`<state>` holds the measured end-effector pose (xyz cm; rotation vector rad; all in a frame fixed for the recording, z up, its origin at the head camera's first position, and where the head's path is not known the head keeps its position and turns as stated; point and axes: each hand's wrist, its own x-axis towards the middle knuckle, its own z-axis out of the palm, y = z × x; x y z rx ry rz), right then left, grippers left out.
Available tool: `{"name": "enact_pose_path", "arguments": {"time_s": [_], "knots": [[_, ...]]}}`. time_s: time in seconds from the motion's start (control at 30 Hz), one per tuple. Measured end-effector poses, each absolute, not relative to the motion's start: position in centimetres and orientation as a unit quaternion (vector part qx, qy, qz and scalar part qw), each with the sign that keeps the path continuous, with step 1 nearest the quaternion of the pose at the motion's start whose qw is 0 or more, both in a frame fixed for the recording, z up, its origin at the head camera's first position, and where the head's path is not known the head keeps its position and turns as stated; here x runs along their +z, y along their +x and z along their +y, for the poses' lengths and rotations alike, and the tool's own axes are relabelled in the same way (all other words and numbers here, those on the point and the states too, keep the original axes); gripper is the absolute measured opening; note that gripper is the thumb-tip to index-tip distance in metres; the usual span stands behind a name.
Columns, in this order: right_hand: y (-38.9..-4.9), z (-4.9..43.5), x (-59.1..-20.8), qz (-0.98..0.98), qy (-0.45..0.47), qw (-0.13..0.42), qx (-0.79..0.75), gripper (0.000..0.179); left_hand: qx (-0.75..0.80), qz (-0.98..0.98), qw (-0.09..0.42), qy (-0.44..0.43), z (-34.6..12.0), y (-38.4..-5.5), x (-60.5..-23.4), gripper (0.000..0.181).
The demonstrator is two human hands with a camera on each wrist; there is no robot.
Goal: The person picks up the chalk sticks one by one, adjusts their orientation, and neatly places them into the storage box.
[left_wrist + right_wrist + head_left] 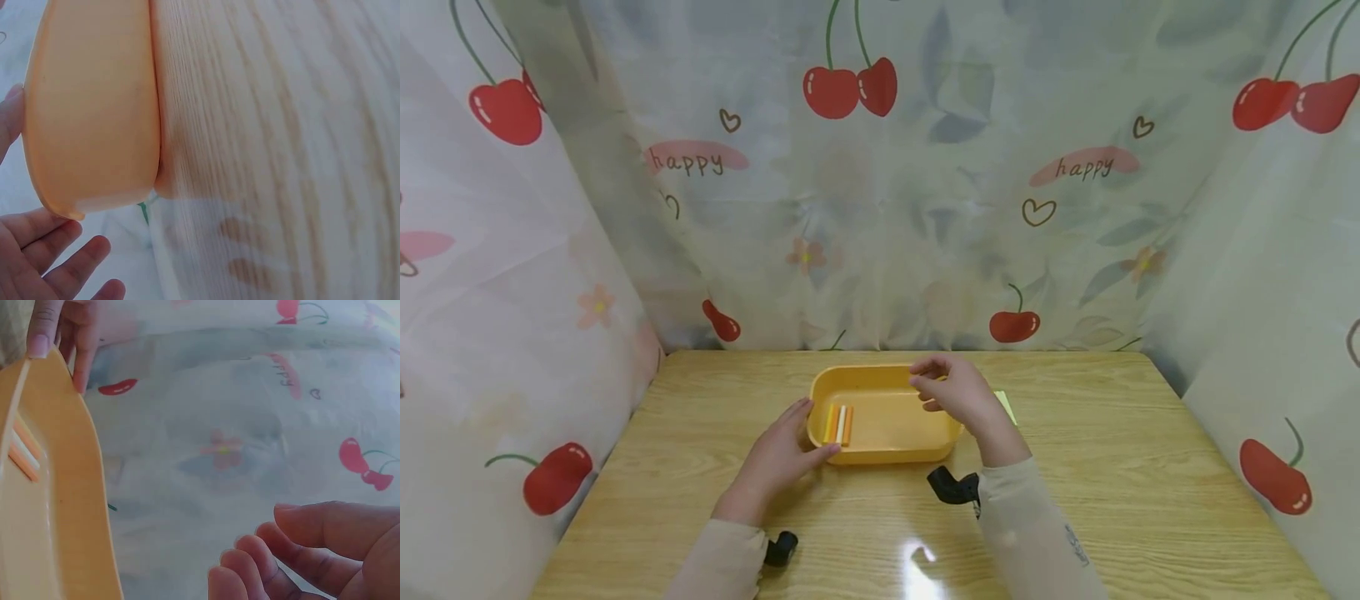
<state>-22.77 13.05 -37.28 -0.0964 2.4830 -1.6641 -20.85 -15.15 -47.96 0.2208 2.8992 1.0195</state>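
Observation:
A yellow-orange plastic tray (891, 456) sits on the table. Several slim chalk-like sticks (840, 425), orange, yellow and white, lie side by side in its left end. My left hand (778, 454) rests at that end, thumb on the near rim and fingertips against the end wall. In the left wrist view its lower fingers (75, 265) are spread and fairly straight beside the tray corner. Over the tray's right end is my right hand (958, 392), its fingers loosely bent. Nothing shows between its thumb and fingers (244, 569) in the right wrist view.
A pale yellow-green piece (1006, 407) lies right of the tray, partly hidden by my right wrist. The wood-grain table (700, 392) meets a cherry-print curtain (880, 208) at the back, with more curtain on both sides. Black camera mounts (953, 485) stick out from both sleeves.

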Motion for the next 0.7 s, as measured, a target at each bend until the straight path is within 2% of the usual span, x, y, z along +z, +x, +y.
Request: {"name": "enact_pose_path", "arguments": {"time_s": [0.7], "knots": [[-23.1, 20.9, -38.4, 0.880, -0.003, -0.034, -0.474, 0.033, 0.327, 0.941, 0.022, 0.085, -15.4, -21.0, -48.4, 0.096]]}}
